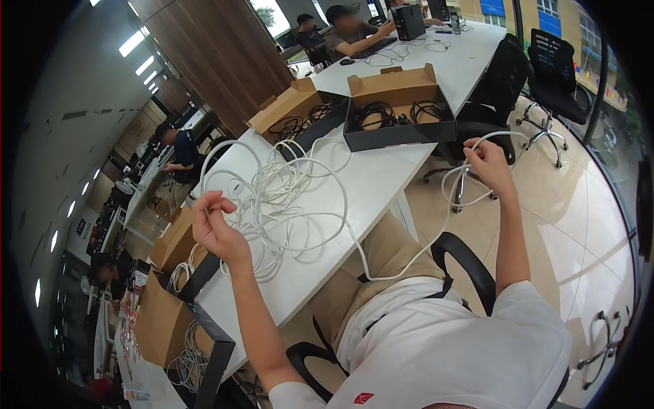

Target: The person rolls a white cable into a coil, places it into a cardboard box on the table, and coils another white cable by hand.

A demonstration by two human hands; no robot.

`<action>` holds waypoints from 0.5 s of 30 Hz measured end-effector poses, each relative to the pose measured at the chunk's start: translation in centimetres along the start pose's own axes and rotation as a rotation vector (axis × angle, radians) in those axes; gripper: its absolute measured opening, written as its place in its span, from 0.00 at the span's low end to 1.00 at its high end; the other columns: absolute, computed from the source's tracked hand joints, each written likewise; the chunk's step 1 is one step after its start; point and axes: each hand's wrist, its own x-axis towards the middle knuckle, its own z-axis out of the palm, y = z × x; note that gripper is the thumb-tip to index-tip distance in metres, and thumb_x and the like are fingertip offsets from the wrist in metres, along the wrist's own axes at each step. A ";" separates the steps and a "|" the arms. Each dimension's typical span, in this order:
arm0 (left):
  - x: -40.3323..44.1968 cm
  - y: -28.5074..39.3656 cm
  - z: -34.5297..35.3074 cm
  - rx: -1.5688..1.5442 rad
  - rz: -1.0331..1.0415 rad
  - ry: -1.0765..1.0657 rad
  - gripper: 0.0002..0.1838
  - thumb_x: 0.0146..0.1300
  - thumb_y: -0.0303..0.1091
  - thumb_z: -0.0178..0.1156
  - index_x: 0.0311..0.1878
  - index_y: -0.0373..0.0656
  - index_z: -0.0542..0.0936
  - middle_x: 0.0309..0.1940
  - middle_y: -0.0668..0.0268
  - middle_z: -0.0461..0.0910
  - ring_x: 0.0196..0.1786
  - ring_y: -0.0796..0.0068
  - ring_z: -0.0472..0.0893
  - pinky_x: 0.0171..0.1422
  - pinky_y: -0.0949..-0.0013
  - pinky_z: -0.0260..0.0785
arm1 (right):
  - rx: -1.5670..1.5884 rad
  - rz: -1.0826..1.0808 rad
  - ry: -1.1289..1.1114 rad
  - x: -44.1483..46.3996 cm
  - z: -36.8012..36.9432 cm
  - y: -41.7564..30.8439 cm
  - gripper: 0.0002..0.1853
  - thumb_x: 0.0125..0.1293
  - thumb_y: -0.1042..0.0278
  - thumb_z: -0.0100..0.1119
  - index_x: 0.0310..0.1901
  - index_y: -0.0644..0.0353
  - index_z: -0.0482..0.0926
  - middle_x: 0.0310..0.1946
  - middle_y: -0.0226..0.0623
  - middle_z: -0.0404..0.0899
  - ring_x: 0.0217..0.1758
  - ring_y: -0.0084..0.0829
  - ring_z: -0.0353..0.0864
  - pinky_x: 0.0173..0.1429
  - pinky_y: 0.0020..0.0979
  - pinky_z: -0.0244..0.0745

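White cable [346, 204] lies in a loose, tangled pile on the white table [327, 253], and one length runs across my lap up to the right. Over the left part of the pile, my left hand [219, 228] is raised with curled fingers around a loop of the cable. Out to the right, beyond the table edge, my right hand [486, 162] pinches the cable, with loops hanging beside and below it.
Open boxes with black cables [402, 140] [300, 102] stand behind the pile. Boxes with pale cables [221, 361] are at the left. Black chairs [501, 88] stand at the right. Several people sit or stand farther off, one by a black computer [409, 23].
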 end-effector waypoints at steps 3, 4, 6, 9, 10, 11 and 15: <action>1.5 -2.6 1.2 0.059 0.104 -0.078 0.14 0.57 0.17 0.41 0.38 0.35 0.77 0.21 0.67 0.72 0.25 0.82 0.69 0.32 0.80 0.60 | 0.434 0.095 0.040 -0.6 -0.7 0.5 0.11 0.66 0.68 0.57 0.46 0.66 0.78 0.17 0.25 0.73 0.20 0.17 0.72 0.26 0.21 0.67; 1.7 -3.7 1.7 0.057 0.091 -0.104 0.14 0.57 0.17 0.41 0.38 0.34 0.76 0.21 0.67 0.72 0.25 0.83 0.69 0.31 0.81 0.60 | 0.537 0.117 0.098 -0.8 -1.1 0.3 0.08 0.68 0.68 0.56 0.45 0.62 0.78 0.16 0.19 0.66 0.16 0.11 0.65 0.21 0.17 0.59; 1.5 -5.7 2.4 0.085 -0.037 -0.154 0.14 0.57 0.18 0.43 0.38 0.38 0.78 0.22 0.67 0.75 0.29 0.79 0.73 0.39 0.75 0.63 | 0.818 0.176 0.150 -1.1 -1.7 0.1 0.07 0.68 0.68 0.55 0.44 0.60 0.77 0.15 0.18 0.64 0.14 0.10 0.59 0.19 0.17 0.53; 0.3 -8.3 3.7 0.712 0.135 -0.318 0.13 0.56 0.23 0.50 0.40 0.46 0.81 0.27 0.67 0.80 0.41 0.72 0.75 0.57 0.59 0.59 | 1.186 0.344 0.213 -1.3 -2.2 -0.8 0.07 0.68 0.67 0.55 0.44 0.57 0.76 0.15 0.18 0.60 0.12 0.11 0.50 0.17 0.18 0.44; -0.9 -9.4 3.8 0.834 -0.022 -0.389 0.12 0.55 0.30 0.55 0.42 0.54 0.82 0.38 0.70 0.82 0.55 0.65 0.72 0.68 0.46 0.43 | 1.246 0.388 0.207 -1.3 -2.0 -0.5 0.07 0.67 0.67 0.55 0.44 0.57 0.76 0.15 0.18 0.60 0.12 0.11 0.50 0.17 0.18 0.44; -1.8 -9.6 4.1 0.880 -0.090 -0.436 0.12 0.55 0.32 0.56 0.43 0.55 0.82 0.44 0.69 0.81 0.58 0.64 0.70 0.69 0.43 0.41 | 1.306 0.427 0.199 -1.1 -1.6 -0.1 0.07 0.67 0.67 0.56 0.44 0.57 0.76 0.15 0.18 0.59 0.12 0.11 0.50 0.17 0.18 0.44; -4.9 -7.4 5.8 0.955 -0.029 -0.474 0.13 0.58 0.36 0.57 0.47 0.54 0.82 0.57 0.63 0.73 0.64 0.61 0.66 0.71 0.41 0.38 | 1.304 0.433 0.099 -1.1 -0.2 -1.5 0.07 0.68 0.68 0.53 0.45 0.59 0.76 0.16 0.19 0.61 0.12 0.11 0.50 0.17 0.18 0.45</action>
